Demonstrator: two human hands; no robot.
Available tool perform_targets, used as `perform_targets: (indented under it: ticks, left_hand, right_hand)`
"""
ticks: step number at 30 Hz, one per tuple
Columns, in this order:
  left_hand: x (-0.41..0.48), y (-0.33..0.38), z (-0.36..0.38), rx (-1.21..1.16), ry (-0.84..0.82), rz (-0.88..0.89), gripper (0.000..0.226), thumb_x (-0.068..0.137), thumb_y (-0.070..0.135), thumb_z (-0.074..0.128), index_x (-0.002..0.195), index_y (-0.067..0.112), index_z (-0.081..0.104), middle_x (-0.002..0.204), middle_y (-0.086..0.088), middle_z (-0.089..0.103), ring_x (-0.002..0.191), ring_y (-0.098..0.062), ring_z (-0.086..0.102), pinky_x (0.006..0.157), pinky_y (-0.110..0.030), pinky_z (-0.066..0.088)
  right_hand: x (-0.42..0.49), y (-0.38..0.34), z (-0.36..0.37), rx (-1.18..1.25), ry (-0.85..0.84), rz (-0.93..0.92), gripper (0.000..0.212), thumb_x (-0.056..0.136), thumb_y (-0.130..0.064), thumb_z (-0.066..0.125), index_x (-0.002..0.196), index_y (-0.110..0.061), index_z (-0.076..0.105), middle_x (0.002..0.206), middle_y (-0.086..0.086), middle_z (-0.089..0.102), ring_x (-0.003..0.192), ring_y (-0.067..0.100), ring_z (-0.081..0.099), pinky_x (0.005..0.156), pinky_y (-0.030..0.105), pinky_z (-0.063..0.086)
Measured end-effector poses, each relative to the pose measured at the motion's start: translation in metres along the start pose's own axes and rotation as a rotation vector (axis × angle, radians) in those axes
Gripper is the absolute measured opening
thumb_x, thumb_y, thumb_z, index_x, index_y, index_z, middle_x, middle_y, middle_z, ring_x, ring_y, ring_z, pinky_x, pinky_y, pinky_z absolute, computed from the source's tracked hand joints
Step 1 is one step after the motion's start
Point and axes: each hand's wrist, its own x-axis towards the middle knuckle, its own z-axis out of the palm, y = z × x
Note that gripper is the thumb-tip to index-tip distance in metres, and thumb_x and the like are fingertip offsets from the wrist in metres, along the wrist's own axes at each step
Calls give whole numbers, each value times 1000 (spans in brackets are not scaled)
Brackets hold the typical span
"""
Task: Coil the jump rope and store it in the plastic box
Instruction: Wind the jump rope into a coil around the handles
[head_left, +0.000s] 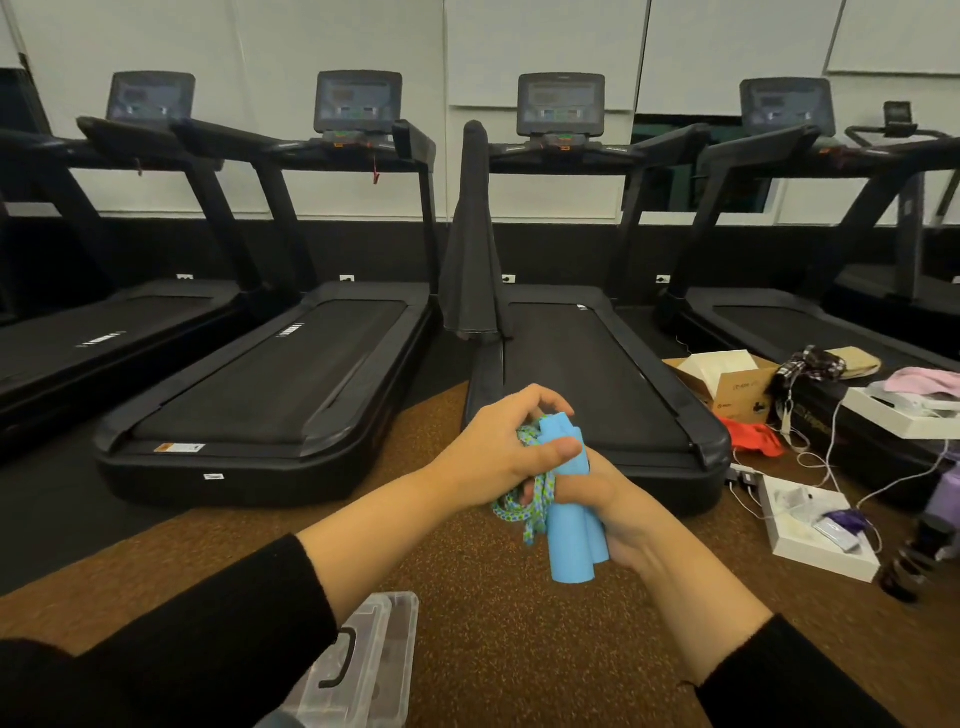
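While a row of black treadmills (270, 374) fills the far side of the room, a clear plastic box (363, 665) with a dark handle sits on the brown floor (467, 623) at the lower left, partly hidden by the person's black left sleeve (171, 660). Further right, the left hand (498, 447) is raised in front of the person, fingers curled and thumb pressed over the top of the jump rope (530, 499), whose blue-and-green braided cord is bunched in loops under the palm. Just beside it, touching it, the right hand (618, 509) is closed around the two light blue handles (571, 545), which lie side by side and point down toward the floor. At the far right, well apart from the hands, lie an open cardboard box (727, 384), a red cloth (753, 439), white cables (810, 457) and a flat white box (815, 530).
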Motion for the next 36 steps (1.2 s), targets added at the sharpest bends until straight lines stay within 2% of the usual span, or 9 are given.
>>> perform_targets:
  ticks: [3, 6, 8, 11, 16, 19, 25, 30, 36]
  left_hand:
    - [-1, 0, 4, -26, 89, -9, 42, 71, 53, 61, 104, 26, 57, 80, 15, 59, 70, -22, 60, 63, -23, 51]
    - [-2, -2, 4, -112, 61, -72, 34, 76, 42, 67, 103, 24, 59, 81, 12, 62, 78, -44, 62, 69, -45, 54]
    - [1, -6, 0, -91, 68, -91, 34, 73, 48, 65, 97, 24, 62, 79, 4, 65, 77, -37, 64, 69, -47, 54]
    - [3, -13, -3, -61, 90, -104, 30, 73, 50, 64, 91, 26, 66, 84, -5, 67, 75, -12, 61, 75, -37, 53]
    - [1, -19, -3, -110, 121, -127, 12, 87, 32, 63, 92, 22, 68, 83, 0, 64, 74, -2, 57, 71, -20, 47]
    - [0, -21, -4, -126, 126, -115, 6, 87, 31, 63, 90, 27, 67, 85, 6, 64, 75, 1, 58, 72, -16, 48]
    - [-7, -21, 3, -114, 166, -111, 11, 87, 26, 63, 96, 20, 64, 87, 8, 65, 72, 5, 60, 67, -11, 50]
    - [-13, -30, 9, -45, 170, -139, 9, 87, 30, 64, 93, 24, 62, 84, 14, 62, 70, 12, 57, 64, -5, 44]
    - [-23, -45, 18, -100, 159, -236, 19, 85, 34, 66, 96, 18, 65, 81, 11, 65, 66, 11, 58, 59, -5, 43]
  right_hand:
    - [1, -1, -3, 11, -10, 13, 47, 62, -4, 62, 109, -10, 56, 75, 4, 71, 65, 17, 69, 55, 31, 57]
    - [1, -2, -4, -2, -6, 33, 53, 59, -8, 66, 111, -11, 56, 85, 9, 69, 70, 19, 68, 57, 31, 56]
    - [1, -1, -3, 25, 3, 46, 53, 56, -11, 67, 108, -11, 57, 87, 10, 67, 71, 19, 66, 58, 31, 57]
    - [3, 2, 2, 86, 14, 53, 45, 58, -12, 65, 102, -10, 59, 85, 11, 65, 68, 18, 64, 55, 30, 56]
    - [6, 2, 5, 179, 72, 56, 24, 62, -24, 64, 82, -11, 67, 70, 8, 64, 56, 20, 59, 49, 29, 50]
    - [7, 1, 11, 110, 92, 83, 40, 63, -34, 71, 95, -11, 63, 76, 6, 65, 63, 18, 60, 53, 28, 50]
    - [11, 6, 18, 35, 93, 34, 48, 68, -4, 77, 111, -13, 57, 99, 7, 71, 90, 21, 70, 79, 34, 58]
    - [12, 14, 18, -44, 111, 60, 44, 71, 5, 72, 109, -11, 58, 97, 6, 72, 88, 19, 72, 78, 32, 58]
    - [14, 27, 9, -241, 89, 147, 45, 69, 6, 74, 109, -9, 60, 98, 13, 72, 92, 27, 70, 83, 40, 57]
